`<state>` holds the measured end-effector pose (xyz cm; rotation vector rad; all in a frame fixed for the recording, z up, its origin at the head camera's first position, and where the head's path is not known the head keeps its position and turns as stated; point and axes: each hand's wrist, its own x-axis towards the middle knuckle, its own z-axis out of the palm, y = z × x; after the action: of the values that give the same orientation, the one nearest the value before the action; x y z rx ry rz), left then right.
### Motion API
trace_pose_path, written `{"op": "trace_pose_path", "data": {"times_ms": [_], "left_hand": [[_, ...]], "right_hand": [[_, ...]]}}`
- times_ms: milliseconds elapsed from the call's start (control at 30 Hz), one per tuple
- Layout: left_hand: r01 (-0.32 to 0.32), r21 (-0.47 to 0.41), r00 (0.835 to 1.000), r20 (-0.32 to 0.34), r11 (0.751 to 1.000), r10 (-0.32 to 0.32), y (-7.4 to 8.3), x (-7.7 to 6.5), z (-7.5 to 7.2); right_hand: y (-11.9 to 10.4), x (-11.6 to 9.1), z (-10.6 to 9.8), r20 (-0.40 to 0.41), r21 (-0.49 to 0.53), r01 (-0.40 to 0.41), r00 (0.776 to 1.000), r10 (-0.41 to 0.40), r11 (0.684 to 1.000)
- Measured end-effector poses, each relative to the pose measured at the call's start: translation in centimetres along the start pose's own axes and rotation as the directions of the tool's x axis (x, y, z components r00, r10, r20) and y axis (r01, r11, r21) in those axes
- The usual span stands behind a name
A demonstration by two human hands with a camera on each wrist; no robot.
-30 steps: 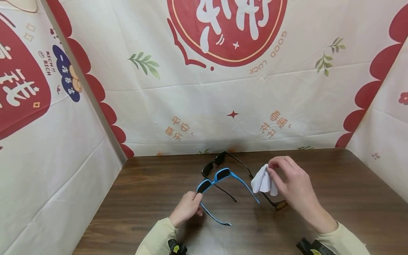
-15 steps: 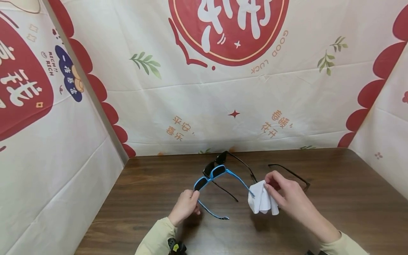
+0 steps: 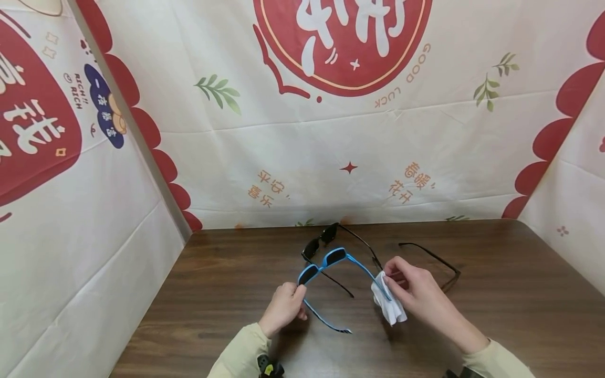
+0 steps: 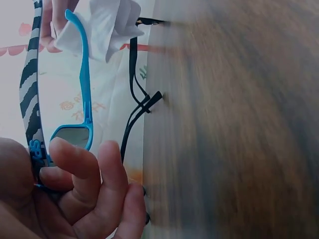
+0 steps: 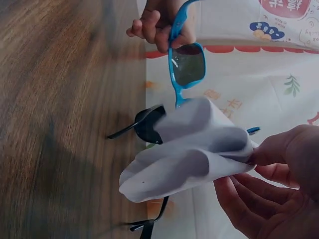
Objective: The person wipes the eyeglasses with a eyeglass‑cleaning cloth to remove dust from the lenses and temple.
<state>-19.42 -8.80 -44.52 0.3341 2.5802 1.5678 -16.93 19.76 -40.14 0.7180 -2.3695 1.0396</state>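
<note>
A person's left hand (image 3: 283,310), nearest the front and toward 6 o'clock, clamps thumb and fingers on the near corner of blue sunglasses (image 3: 335,256), held off the counter (image 3: 189,315) with both temples unfolded. Toward 4 o'clock, the right hand (image 3: 423,294) pinches a white cloth (image 3: 393,312) behind the far temple (image 3: 363,266) at its tip; whether the two touch cannot be told. The counter gives room toward 9 o'clock of the left hand, out to its slanting side, and toward 3 o'clock of the right. Black sunglasses (image 3: 329,233) rest at 12 o'clock of the blue lenses, close to the counter's back edge, and dark-framed glasses (image 3: 439,259) lie at 1 o'clock from the right hand, partly hidden by it. A printed white sheet (image 3: 302,147) rises just past that edge. The left wrist view best brings out the zebra stripes along the near temple (image 4: 29,99) and a gap between the blue sunglasses and the counter. The right wrist view shows the cloth's deep folds, thumb on one side, fingers on the other, a blue tip beyond.
</note>
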Motion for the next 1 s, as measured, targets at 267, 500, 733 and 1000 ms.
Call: {"op": "trace_pose_path", "data": {"times_ms": [267,500,733,1000], "left_hand": [[-0.023,0.065,1.000,0.022,0.998,0.022,0.5,-0.3,0.6],[-0.120,0.147,0.993,0.022,0.982,0.118,1.1,-0.7,1.3],[-0.180,0.239,0.984,0.042,0.954,0.175,1.7,-1.2,1.9],[-0.225,0.300,0.974,0.037,0.927,0.225,1.8,-1.2,2.1]], "right_hand": [[1.3,0.7,0.7,0.044,-0.001,-0.041,0.998,0.041,0.999],[1.9,1.6,1.0,0.077,-0.012,-0.071,0.994,0.072,0.997],[2.2,2.2,1.4,0.066,-0.027,-0.099,0.993,0.100,0.995],[2.4,2.4,1.6,0.044,-0.023,-0.121,0.992,0.122,0.992]]}}
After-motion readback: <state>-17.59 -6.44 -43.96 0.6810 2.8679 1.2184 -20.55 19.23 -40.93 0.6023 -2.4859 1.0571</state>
